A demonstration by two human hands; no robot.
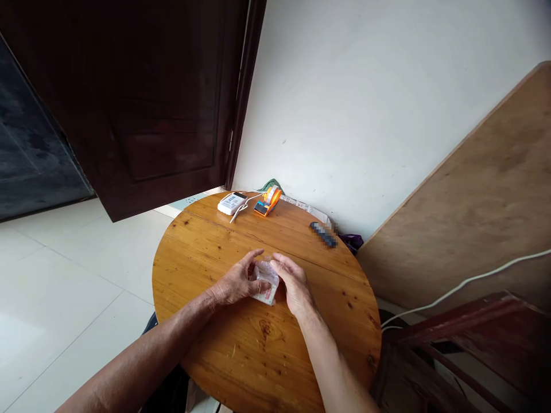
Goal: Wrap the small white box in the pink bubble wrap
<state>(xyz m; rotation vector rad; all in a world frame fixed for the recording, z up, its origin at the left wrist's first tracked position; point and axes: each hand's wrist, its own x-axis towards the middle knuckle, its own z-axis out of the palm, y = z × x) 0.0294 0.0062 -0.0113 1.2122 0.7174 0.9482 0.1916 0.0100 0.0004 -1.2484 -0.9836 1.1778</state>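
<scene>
Both my hands meet near the middle of a round wooden table point(215, 252). My left hand point(235, 281) and my right hand point(295, 284) are closed from either side on a small clear plastic packet point(264, 280) with something white and red inside. The packet rests on or just above the tabletop. My fingers hide part of it.
At the table's far edge lie a white box with a white cable point(231, 203), an orange tape dispenser point(269, 201) and a dark remote-like bar point(323, 234). A dark door point(142, 103) stands behind, a wooden board point(482, 201) leans at right, and a dark wooden chair point(473, 350) is at lower right.
</scene>
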